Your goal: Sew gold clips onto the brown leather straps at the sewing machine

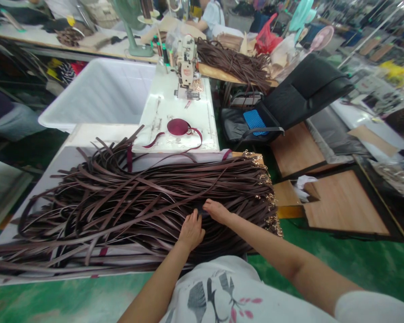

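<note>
A wide heap of long dark brown straps [121, 193] lies across the table in front of me, with gold metal clasps [265, 179] at the right ends. Over the middle of this heap, my left hand [191, 229] is closed, thumb and fingertips against a small dark bluish piece [202, 211]. From the right, my right hand [217, 211] pinches the other side of that same piece. Its exact kind is too small to make out. Straps run beneath and around both hands.
Beyond the straps stands a sewing machine [187, 63] on a white table [161, 107], with a maroon ribbon roll [178, 126]. A white bin [97, 89] is at left, a black chair [289, 98] at right. A person [213, 18] sits further back.
</note>
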The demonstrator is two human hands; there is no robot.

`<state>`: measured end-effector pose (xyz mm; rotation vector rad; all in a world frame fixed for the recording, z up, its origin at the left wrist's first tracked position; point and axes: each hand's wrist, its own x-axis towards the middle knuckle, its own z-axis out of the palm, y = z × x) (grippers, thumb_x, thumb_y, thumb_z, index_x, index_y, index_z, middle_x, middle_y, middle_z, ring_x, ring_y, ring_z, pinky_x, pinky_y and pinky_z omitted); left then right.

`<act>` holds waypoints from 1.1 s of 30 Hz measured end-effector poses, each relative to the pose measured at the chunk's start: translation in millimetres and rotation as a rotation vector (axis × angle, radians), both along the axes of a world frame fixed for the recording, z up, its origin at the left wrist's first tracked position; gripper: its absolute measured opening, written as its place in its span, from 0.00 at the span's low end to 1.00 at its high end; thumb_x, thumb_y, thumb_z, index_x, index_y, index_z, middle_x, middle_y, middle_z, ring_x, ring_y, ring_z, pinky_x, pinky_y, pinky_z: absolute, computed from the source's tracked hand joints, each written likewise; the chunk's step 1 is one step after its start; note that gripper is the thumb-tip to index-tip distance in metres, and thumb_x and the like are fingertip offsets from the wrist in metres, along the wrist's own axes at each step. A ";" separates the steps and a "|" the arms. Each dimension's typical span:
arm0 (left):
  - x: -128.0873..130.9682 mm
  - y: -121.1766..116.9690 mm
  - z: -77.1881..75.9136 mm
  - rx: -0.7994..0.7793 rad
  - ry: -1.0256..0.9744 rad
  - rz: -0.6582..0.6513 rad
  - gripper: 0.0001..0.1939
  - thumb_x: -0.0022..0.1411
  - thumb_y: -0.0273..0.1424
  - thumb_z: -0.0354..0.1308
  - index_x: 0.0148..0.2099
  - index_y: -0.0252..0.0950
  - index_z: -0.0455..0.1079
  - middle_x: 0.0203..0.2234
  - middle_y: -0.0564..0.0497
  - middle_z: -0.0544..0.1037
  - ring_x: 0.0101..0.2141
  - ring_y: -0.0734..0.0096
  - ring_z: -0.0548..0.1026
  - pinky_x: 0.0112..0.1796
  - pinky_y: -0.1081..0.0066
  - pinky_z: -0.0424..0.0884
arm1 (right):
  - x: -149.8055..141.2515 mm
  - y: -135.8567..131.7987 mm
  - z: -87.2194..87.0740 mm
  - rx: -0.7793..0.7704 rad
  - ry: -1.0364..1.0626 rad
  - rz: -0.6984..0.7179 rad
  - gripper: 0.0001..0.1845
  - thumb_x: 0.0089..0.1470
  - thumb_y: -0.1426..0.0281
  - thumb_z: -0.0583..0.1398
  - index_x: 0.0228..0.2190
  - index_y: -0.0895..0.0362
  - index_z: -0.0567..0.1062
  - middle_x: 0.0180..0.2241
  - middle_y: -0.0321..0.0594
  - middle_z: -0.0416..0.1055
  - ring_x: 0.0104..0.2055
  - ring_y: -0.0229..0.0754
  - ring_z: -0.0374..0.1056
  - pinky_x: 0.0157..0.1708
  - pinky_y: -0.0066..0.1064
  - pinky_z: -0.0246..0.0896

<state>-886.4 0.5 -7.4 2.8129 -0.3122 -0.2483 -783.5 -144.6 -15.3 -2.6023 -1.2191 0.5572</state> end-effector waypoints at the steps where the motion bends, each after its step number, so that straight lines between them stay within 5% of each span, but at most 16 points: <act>1: 0.8 0.0 1.3 0.006 -0.004 -0.011 0.19 0.55 0.30 0.55 0.50 0.31 0.64 0.56 0.39 0.60 0.54 0.54 0.61 0.53 0.55 0.56 | 5.2 2.2 -0.5 -0.004 -0.038 -0.032 0.10 0.61 0.70 0.54 0.43 0.60 0.69 0.45 0.43 0.67 0.43 0.42 0.66 0.42 0.39 0.65; 6: 3.9 1.5 7.4 0.027 -0.030 -0.078 0.20 0.57 0.32 0.56 0.51 0.31 0.64 0.55 0.40 0.62 0.57 0.54 0.57 0.57 0.51 0.47 | 17.6 11.3 -5.9 -0.025 -0.138 -0.046 0.09 0.60 0.71 0.55 0.41 0.60 0.70 0.44 0.43 0.67 0.49 0.45 0.62 0.49 0.44 0.59; 15: -0.1 6.0 7.0 0.044 -0.036 -0.079 0.17 0.62 0.36 0.53 0.50 0.33 0.64 0.44 0.46 0.70 0.49 0.60 0.66 0.53 0.52 0.56 | 21.0 5.2 -8.7 -0.095 -0.072 -0.128 0.14 0.59 0.64 0.57 0.42 0.60 0.70 0.41 0.42 0.69 0.42 0.42 0.67 0.41 0.40 0.65; 27: -0.5 6.0 4.7 0.042 -0.037 -0.061 0.16 0.62 0.37 0.54 0.49 0.33 0.65 0.44 0.46 0.70 0.49 0.60 0.66 0.52 0.52 0.58 | 13.5 3.6 14.2 -0.076 -0.083 -0.154 0.13 0.63 0.64 0.51 0.39 0.60 0.71 0.39 0.41 0.69 0.42 0.42 0.66 0.43 0.38 0.61; 33: -3.3 5.7 7.4 0.053 -0.056 -0.047 0.18 0.60 0.33 0.54 0.51 0.32 0.63 0.53 0.42 0.64 0.53 0.56 0.62 0.54 0.52 0.56 | 0.1 -5.5 10.9 -0.068 -0.043 0.032 0.11 0.63 0.68 0.51 0.36 0.60 0.71 0.37 0.39 0.69 0.42 0.41 0.65 0.41 0.36 0.61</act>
